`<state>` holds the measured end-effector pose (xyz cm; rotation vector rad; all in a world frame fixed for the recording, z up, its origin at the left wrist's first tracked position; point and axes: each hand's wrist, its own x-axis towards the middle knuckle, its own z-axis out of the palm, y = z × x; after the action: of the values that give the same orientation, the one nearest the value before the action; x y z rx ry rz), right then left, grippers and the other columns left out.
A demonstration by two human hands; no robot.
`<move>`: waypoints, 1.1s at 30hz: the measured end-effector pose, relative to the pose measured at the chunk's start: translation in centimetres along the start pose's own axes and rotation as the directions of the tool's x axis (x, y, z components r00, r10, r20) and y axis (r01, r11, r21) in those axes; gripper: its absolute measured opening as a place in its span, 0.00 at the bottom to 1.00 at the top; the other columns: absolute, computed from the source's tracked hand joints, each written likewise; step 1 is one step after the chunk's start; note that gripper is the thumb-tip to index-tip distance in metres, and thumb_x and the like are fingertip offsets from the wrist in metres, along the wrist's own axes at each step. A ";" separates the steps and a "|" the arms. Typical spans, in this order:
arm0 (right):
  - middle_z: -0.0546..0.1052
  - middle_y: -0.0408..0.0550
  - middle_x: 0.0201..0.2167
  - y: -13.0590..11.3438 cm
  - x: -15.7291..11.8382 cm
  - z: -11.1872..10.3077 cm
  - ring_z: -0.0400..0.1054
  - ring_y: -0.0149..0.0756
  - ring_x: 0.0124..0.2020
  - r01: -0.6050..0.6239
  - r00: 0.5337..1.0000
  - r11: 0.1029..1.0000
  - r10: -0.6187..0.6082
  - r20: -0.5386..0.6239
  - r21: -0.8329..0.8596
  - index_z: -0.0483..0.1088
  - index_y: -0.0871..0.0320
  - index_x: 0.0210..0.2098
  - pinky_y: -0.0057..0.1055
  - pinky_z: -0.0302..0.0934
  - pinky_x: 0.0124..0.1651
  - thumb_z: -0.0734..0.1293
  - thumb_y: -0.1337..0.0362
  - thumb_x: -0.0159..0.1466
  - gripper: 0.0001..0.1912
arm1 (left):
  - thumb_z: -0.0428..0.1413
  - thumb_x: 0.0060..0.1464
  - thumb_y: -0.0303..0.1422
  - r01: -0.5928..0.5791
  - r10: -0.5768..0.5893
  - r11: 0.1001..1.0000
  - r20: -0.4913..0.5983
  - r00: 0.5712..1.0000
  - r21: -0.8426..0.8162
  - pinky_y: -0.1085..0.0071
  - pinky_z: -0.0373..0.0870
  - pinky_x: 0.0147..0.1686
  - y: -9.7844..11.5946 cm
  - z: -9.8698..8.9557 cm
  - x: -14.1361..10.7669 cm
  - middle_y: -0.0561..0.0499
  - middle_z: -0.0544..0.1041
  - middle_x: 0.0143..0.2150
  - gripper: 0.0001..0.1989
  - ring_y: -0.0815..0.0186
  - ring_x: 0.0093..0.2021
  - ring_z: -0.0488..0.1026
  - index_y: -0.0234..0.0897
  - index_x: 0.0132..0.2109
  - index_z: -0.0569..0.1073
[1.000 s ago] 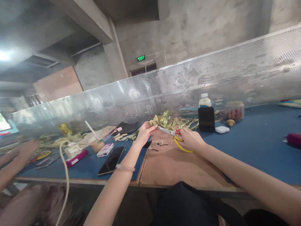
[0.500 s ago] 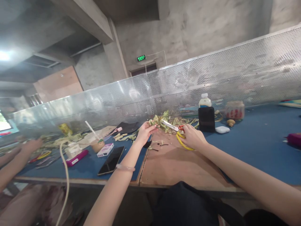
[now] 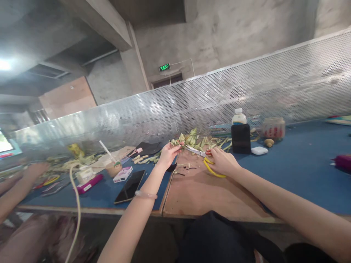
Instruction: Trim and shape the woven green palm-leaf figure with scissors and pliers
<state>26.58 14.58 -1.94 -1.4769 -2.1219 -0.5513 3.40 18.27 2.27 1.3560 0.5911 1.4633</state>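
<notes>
My left hand (image 3: 168, 155) is closed on a bunch of pale green plant pieces (image 3: 181, 138), pinched between thumb and fingers. Scissors (image 3: 196, 151) with yellow and red handles are in my right hand (image 3: 225, 160), fingers wrapped about the grips. Their blades point left, with the tips right beside the fingers of my left hand. A pile of leafy greenery (image 3: 201, 140) lies behind the blades. Small dark scraps (image 3: 188, 168) are strewn over the brown board (image 3: 208, 197) below. What exactly the plant is, I cannot tell.
Left on the blue table are a tablet (image 3: 130, 187), a small box (image 3: 123, 174), a drink cup (image 3: 113, 168) and a co-worker's hand (image 3: 37, 170). To the right stand a black phone (image 3: 241, 138), a bottle (image 3: 239, 117), a white case (image 3: 259, 151) and a jar (image 3: 274, 128). A perforated metal screen (image 3: 192, 98) runs behind.
The scissors and my right hand have shifted slightly left and down, bringing the blade tips to my left fingers. My left hand has hardly moved and keeps its hold on the plant pieces.
</notes>
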 end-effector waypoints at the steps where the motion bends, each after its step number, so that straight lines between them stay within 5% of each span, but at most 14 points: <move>1: 0.69 0.53 0.40 -0.1 0.0 0.0 0.65 0.42 0.42 0.004 1.000 1.000 -0.004 0.003 -0.003 0.62 0.59 0.38 0.30 0.56 0.31 0.54 0.49 0.60 0.20 | 0.61 0.38 0.24 -0.004 0.004 1.000 0.001 1.000 -0.004 0.74 0.67 0.34 0.0 0.0 0.0 0.47 0.76 0.38 0.12 0.68 0.36 0.72 0.32 0.35 0.73; 33: 0.69 0.53 0.38 -0.3 -0.1 -0.1 0.65 0.41 0.40 0.004 1.000 1.000 -0.004 -0.013 -0.014 0.62 0.59 0.37 0.29 0.54 0.29 0.53 0.49 0.60 0.20 | 0.61 0.38 0.24 -0.035 0.035 0.999 -0.003 0.999 -0.023 0.73 0.68 0.35 0.0 0.1 -0.1 0.50 0.75 0.35 0.13 0.69 0.35 0.71 0.33 0.35 0.72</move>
<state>26.32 14.35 -1.88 -1.4727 -2.1158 -0.5762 3.54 18.15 2.24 1.3530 0.5526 1.4956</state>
